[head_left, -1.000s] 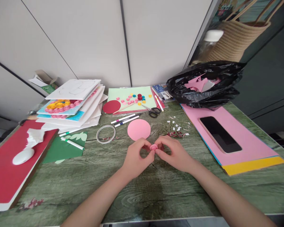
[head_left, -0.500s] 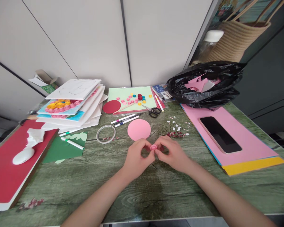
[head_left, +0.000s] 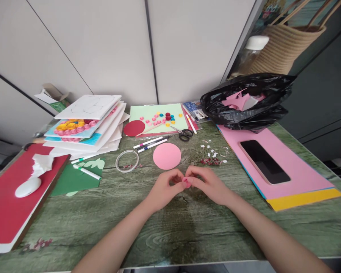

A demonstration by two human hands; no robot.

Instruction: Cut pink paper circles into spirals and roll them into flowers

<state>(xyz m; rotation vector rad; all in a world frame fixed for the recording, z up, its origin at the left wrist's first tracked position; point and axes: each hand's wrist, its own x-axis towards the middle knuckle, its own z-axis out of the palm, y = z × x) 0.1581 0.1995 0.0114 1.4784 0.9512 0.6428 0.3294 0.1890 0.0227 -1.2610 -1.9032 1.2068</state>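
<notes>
A small pink rolled paper flower (head_left: 186, 182) is pinched between both hands, low over the table. My left hand (head_left: 165, 189) grips it from the left with thumb and forefinger. From the right, my right hand (head_left: 208, 184) presses its thumb and fingers on the same flower. Fingertips hide part of it. Just beyond my hands lies a flat pink paper disc (head_left: 167, 156). Similar little rolled flowers in pink, yellow, red and blue (head_left: 167, 116) rest on a pale green sheet (head_left: 136, 110) at the back.
Black-handled scissors (head_left: 184, 135), marker pens (head_left: 152, 144) and a tape roll (head_left: 127, 161) lie beyond my hands. White paper bits (head_left: 214, 154) are scattered right. A phone (head_left: 264, 162) rests on pink sheets (head_left: 304, 170). A black bag (head_left: 244, 117) and stacked boards (head_left: 85, 108) stand behind.
The pink flower has been turned so its rolled face shows more toward me. My fingers have shifted around it, and both hands sit slightly lower.
</notes>
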